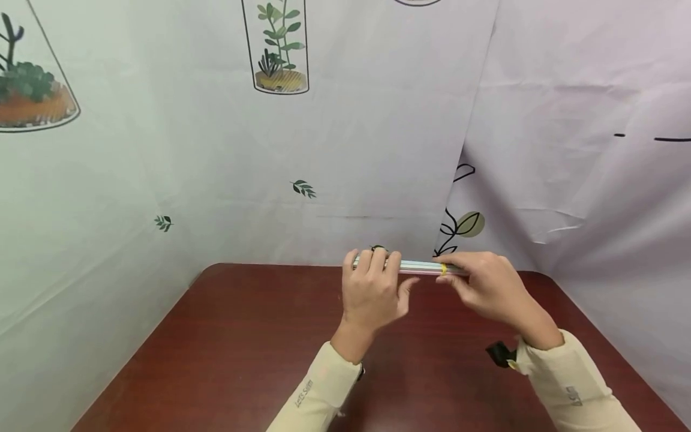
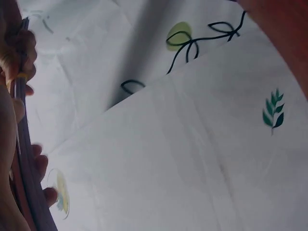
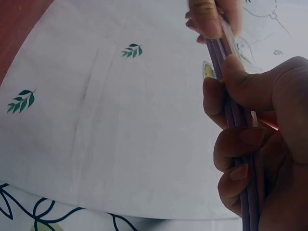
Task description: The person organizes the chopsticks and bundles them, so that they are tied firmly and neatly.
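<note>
A bundle of thin, straight pastel sticks [image 1: 418,267] is held level above the far edge of the table. My left hand [image 1: 372,294] grips its left part, fingers curled over the top and thumb held away below. At the other end, my right hand [image 1: 488,285] pinches the sticks between thumb and fingers, right at a narrow yellow band [image 1: 444,269] around them. The right wrist view shows several sticks [image 3: 236,113] lying side by side, with the right fingers wrapped around them. In the left wrist view the bundle [image 2: 30,163] runs along the left edge, partly hidden by the hand.
Under the hands lies a dark red-brown table [image 1: 243,336] with rounded far corners. A pale cloth [image 1: 367,150] printed with plants hangs right behind it, with more cloth on both sides. A small black item [image 1: 501,354] sits by the right cuff.
</note>
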The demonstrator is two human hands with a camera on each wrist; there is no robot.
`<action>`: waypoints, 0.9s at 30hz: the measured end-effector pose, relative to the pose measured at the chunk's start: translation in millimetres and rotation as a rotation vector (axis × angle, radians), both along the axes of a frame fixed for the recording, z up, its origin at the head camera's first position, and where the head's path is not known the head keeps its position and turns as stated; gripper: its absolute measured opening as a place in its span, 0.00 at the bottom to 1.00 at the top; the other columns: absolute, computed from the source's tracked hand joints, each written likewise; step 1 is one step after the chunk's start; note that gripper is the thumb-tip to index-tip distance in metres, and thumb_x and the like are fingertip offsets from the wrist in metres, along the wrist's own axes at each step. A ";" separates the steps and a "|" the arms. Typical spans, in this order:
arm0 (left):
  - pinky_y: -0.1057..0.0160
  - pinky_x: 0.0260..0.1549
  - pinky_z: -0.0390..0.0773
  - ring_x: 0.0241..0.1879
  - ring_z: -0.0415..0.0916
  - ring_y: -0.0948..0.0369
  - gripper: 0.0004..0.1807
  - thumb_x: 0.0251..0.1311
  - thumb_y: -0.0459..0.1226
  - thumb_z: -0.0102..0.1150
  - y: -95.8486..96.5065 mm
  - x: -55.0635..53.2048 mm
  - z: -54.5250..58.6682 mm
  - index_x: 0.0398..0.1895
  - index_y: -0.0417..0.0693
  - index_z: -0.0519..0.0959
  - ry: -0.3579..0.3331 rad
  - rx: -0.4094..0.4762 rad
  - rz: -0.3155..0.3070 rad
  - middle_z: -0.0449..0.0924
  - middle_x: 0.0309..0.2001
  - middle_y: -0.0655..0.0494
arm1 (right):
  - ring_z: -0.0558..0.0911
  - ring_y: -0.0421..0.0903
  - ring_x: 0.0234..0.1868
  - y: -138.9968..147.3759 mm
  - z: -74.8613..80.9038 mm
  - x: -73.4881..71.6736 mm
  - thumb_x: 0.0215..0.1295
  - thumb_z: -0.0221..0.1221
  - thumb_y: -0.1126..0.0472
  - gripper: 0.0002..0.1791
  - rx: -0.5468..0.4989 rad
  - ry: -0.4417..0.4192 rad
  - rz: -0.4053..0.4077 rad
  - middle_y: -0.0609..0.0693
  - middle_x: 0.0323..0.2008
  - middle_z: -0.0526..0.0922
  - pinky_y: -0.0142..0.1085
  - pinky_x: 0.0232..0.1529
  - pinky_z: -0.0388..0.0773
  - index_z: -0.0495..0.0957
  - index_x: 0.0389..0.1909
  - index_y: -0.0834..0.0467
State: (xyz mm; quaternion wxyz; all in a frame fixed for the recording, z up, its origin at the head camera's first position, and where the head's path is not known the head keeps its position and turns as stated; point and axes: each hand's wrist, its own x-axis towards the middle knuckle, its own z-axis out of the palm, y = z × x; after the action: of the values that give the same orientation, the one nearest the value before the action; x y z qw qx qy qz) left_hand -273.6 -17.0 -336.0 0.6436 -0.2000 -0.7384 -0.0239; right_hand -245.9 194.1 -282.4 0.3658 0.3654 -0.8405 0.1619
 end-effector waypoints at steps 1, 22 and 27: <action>0.50 0.48 0.71 0.35 0.75 0.54 0.27 0.59 0.62 0.47 0.9 -1.0 -1.4 0.33 0.49 0.78 0.002 -0.005 0.006 0.78 0.33 0.54 | 0.68 0.30 0.20 1.2 -0.1 0.0 0.44 0.75 0.65 0.17 0.001 -0.001 -0.002 0.40 0.28 0.85 0.31 0.18 0.66 0.86 0.38 0.53; 0.52 0.46 0.65 0.32 0.69 0.58 0.03 0.47 0.34 0.51 -7.2 -6.3 1.9 0.28 0.48 0.73 0.019 -0.002 0.007 0.73 0.30 0.56 | 0.59 0.37 0.15 -6.3 3.4 4.9 0.63 0.57 0.57 0.06 0.167 0.220 -0.038 0.39 0.17 0.66 0.33 0.13 0.60 0.72 0.29 0.54; 0.51 0.46 0.65 0.33 0.70 0.57 0.03 0.51 0.36 0.53 -7.8 -1.6 3.4 0.29 0.47 0.74 -0.001 0.026 0.020 0.73 0.31 0.55 | 0.57 0.39 0.14 -18.9 7.8 5.6 0.62 0.57 0.57 0.08 0.180 0.258 -0.040 0.41 0.17 0.66 0.34 0.12 0.57 0.71 0.27 0.55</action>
State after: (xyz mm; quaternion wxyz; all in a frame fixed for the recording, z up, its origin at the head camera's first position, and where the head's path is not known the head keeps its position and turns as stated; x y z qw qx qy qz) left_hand -275.2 -24.8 -332.6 0.6460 -0.1844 -0.7402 -0.0270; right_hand -240.3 175.2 -274.5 0.4399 0.3977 -0.8046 0.0305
